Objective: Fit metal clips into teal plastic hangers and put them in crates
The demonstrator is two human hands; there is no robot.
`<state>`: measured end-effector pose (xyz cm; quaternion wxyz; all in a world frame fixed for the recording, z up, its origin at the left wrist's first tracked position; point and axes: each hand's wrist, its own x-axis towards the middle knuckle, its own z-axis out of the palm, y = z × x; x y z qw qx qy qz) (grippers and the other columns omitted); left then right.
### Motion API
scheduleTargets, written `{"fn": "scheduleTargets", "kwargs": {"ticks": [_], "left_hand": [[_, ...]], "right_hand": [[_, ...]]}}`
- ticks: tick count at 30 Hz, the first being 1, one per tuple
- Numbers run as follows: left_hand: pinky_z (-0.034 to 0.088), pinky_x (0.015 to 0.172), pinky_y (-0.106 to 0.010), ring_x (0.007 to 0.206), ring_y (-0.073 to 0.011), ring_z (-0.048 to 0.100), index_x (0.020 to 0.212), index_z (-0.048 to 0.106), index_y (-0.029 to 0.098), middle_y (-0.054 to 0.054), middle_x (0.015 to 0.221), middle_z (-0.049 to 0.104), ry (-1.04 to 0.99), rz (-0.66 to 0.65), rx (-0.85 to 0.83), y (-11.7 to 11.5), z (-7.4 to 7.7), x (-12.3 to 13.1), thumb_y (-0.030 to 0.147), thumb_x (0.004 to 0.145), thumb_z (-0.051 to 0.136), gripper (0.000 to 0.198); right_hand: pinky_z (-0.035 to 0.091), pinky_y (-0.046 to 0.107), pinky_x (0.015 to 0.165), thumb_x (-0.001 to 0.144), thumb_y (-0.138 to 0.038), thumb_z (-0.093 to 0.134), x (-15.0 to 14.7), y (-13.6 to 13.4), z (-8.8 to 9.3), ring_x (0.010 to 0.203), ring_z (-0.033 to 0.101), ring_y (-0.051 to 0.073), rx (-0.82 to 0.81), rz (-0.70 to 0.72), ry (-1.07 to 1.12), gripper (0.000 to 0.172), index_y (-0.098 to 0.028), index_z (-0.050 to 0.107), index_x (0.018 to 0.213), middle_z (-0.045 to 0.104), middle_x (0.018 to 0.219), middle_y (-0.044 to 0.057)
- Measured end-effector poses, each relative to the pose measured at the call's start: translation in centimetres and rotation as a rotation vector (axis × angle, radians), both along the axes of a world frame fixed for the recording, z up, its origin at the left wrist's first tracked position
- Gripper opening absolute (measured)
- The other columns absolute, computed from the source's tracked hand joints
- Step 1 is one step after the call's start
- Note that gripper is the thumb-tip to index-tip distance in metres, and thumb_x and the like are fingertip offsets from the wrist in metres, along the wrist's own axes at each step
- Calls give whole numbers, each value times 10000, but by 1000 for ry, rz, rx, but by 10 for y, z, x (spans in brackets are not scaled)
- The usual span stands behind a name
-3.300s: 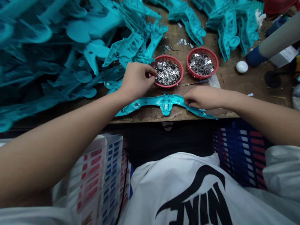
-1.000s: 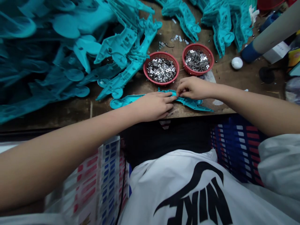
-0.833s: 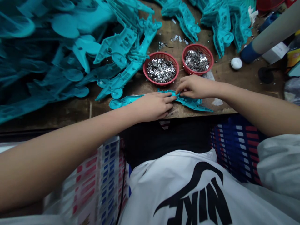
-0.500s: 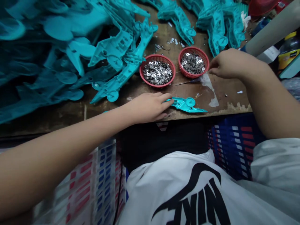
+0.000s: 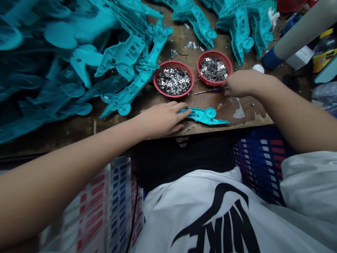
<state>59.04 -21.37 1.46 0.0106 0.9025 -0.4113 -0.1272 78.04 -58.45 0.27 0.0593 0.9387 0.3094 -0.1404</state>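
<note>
My left hand (image 5: 168,117) lies over the left end of a small teal plastic part (image 5: 204,115) near the table's front edge, its fingers bent onto it and holding it down. The part's round disc and pointed right end show; the rest is under my fingers. My right hand (image 5: 238,84) is closed at the handle end of a thin-shafted screwdriver (image 5: 209,91), which lies below the right red basket (image 5: 214,83). My palm hides part of the handle. Small metal pieces (image 5: 173,81) fill the left red basket (image 5: 174,95), and similar pieces fill the right one.
A large heap of teal plastic parts (image 5: 71,35) covers the table's left side; more teal parts (image 5: 237,31) lie at the back. On the right are a grey tube (image 5: 300,35), a white box (image 5: 300,58) and a bottle (image 5: 326,52). Plastic crates (image 5: 259,158) stand below the table edge.
My right hand has moved left and down from beside the right basket to the screwdriver's handle. My left hand stays on the teal part. The view has shifted slightly.
</note>
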Motion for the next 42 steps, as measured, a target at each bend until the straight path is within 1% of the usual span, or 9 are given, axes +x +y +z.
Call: {"fn": "scheduleTargets", "kwargs": {"ticks": [3, 7, 13, 18, 24, 29, 32, 37, 42], "left_hand": [[654, 1370, -562, 1593, -424, 772, 1873, 673, 172, -253, 1854, 694, -12, 2, -29, 2, -3, 0, 409, 1298, 545, 635], [625, 1407, -563, 1648, -436, 744, 1851, 699, 147, -259, 1900, 666, 1, 12, -36, 2, -4, -1, 447, 1309, 553, 637], [576, 1457, -555, 1706, -428, 704, 1870, 676, 111, -263, 1903, 686, 30, -2, -46, 2, -5, 1, 477, 1324, 550, 670], [583, 1438, -525, 1659, -401, 741, 1834, 711, 126, -242, 1836, 756, 62, -12, -100, 6, -5, 4, 544, 1321, 563, 678], [646, 1307, -513, 1496, -406, 805, 1697, 807, 151, -231, 1624, 841, 46, 6, -127, 4, -2, 3, 569, 1311, 560, 620], [694, 1212, -528, 1374, -417, 820, 1419, 876, 112, -259, 1432, 828, -68, 129, -206, -3, 1, -1, 352, 1274, 521, 452], [723, 1199, -576, 1420, -442, 811, 1475, 850, 114, -271, 1500, 835, -117, 206, -245, -3, 2, -4, 277, 1236, 524, 436], [661, 1402, -616, 1668, -453, 740, 1705, 772, 71, -268, 1816, 754, -61, 124, -190, -6, -4, -10, 310, 1229, 563, 572], [659, 1414, -609, 1655, -470, 763, 1816, 645, -55, -345, 1789, 752, -58, 129, -102, -14, -5, -14, 321, 1249, 517, 692]], "right_hand": [[663, 498, 912, 1067, -678, 975, -7, 15, -3, 1061, 893, 419, -197, -10, -35, 533, -198, 992, 1299, 936, 1173, 201], [668, 581, 1003, 1041, -734, 994, -22, 36, -9, 1171, 883, 483, -96, -73, -136, 557, -206, 987, 1218, 926, 1176, 238], [667, 616, 977, 1131, -505, 883, -51, 67, -12, 1207, 882, 546, -12, -118, -136, 335, -188, 990, 1149, 906, 1119, 279], [662, 576, 958, 1031, -513, 964, -53, 66, -11, 1138, 875, 507, 48, -60, -112, 307, -220, 991, 1117, 899, 1031, 245], [596, 451, 825, 948, -431, 985, -63, 65, 40, 914, 814, 359, -31, 17, 86, 231, -239, 985, 1076, 876, 909, 132], [455, 392, 678, 957, -364, 942, -97, 87, 65, 754, 739, 260, 28, 147, 272, 128, -274, 976, 1042, 878, 855, 68], [448, 403, 694, 955, -366, 949, -109, 97, 60, 816, 772, 301, 49, 148, 231, 116, -295, 988, 1038, 867, 828, 85], [537, 437, 795, 968, -334, 960, -113, 103, 56, 951, 827, 369, 17, 89, 227, 150, -281, 1005, 1102, 883, 889, 119], [546, 405, 781, 1045, -351, 881, -114, 103, 65, 950, 835, 337, -6, 176, 191, 237, -262, 1014, 1221, 919, 958, 118]]}}
